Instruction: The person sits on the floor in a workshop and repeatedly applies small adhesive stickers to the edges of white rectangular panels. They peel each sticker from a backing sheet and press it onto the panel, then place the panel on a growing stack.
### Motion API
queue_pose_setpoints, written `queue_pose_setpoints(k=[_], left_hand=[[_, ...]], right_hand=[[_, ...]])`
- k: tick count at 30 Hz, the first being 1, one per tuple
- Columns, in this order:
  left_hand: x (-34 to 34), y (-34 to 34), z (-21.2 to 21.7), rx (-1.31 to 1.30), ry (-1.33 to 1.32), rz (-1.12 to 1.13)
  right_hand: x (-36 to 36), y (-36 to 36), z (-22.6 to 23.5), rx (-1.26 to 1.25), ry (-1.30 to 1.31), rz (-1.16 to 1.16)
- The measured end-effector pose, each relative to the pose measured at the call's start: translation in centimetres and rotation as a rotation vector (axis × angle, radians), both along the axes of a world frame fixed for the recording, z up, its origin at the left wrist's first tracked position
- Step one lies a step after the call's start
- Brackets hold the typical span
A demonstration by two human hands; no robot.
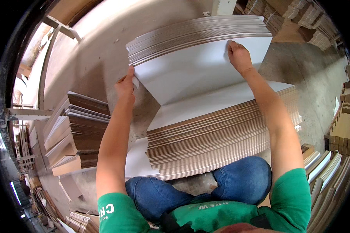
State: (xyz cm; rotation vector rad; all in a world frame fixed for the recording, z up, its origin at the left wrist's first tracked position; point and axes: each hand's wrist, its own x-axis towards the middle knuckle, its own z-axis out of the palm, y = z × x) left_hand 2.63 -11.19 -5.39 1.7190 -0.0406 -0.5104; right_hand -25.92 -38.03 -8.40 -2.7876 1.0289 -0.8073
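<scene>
A stack of corrugated cardboard sheets (221,128) stands in front of my knees, its layered brown edges facing me. Beyond it a second stack (198,33) shows greyer edges, and a white-faced cardboard sheet (198,70) slopes down from it to meet a white surface on the nearer stack. My left hand (124,86) is closed at the sheet's far left corner, the index finger stretched along the edge. Near the sheet's far edge, right of its middle, my right hand (239,57) is closed, with fingertips curled against the board.
At the left stands a fanned pile of folded cardboard (85,134). A metal frame (46,70) is farther left, and a white post (223,7) rises behind the far stack. More cardboard bundles (326,174) lie at the right, over a concrete floor (311,73).
</scene>
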Motion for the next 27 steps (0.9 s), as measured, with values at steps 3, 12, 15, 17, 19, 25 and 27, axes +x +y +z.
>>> queue_pose_setpoints(k=[3,12,15,17,19,25,27], left_hand=[[-0.2,0.0,0.6,0.056,0.037,0.02],[1.6,3.2,0.9,-0.003,0.23,-0.525],[2.1,2.1,0.8,-0.047,0.275,-0.24],[0.6,0.5,1.5,0.051,0.103,-0.163],[0.5,0.3,1.3,0.113,-0.003,-0.1],[0.5,0.2,0.8,0.117,0.003,-0.057],[0.2,0.5,2.1,0.094,0.095,-0.079]], right_hand=[[-0.8,-1.1,-0.7,-0.161,-0.037,-0.037],[-3.7,-1.4,9.1,0.992,-0.795,0.069],[-2.4,-2.5,5.6,0.864,-0.484,0.18],[-0.9,-1.7,3.1,0.456,-0.269,0.03],[0.5,-0.4,1.5,0.336,-0.238,0.006],[-0.6,-1.7,0.1,-0.128,-0.178,-0.079],[-2.7,-3.1,1.4,-0.062,-0.035,-0.308]])
